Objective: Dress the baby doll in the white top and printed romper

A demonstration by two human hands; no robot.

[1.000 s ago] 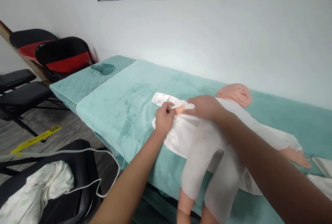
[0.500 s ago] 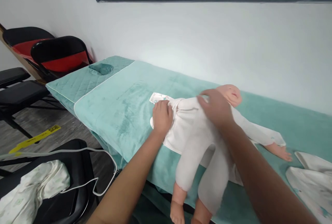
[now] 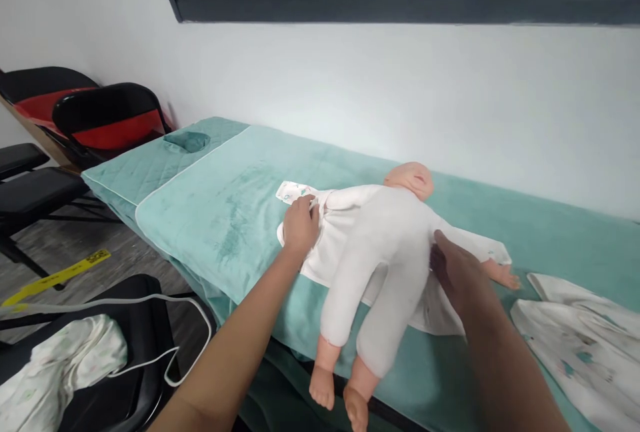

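A baby doll (image 3: 385, 232) with a white cloth body lies face up on a massage bed, its head toward the wall. Spread beneath it is a white baby shirt (image 3: 325, 245), with one sleeve (image 3: 480, 243) over the doll's arm at the right. My left hand (image 3: 301, 224) has its fingers curled on the shirt near the other, patterned sleeve, by the end of the doll's other arm. At the doll's right-hand side, my right hand (image 3: 457, 272) is held with thumb and fingers apart, close against its waist and over the shirt; some fingertips are hidden.
The teal massage bed (image 3: 210, 199) runs along the wall below a dark window frame (image 3: 300, 5). Folded white patterned clothing (image 3: 575, 339) lies at the right. A black chair (image 3: 140, 325) at lower left bears a patterned cloth (image 3: 75, 359) and a white cable (image 3: 200, 312).
My right hand has moved off the doll's chest, down to its right-hand side. My left hand stays at the shirt. The camera view has shifted a little.
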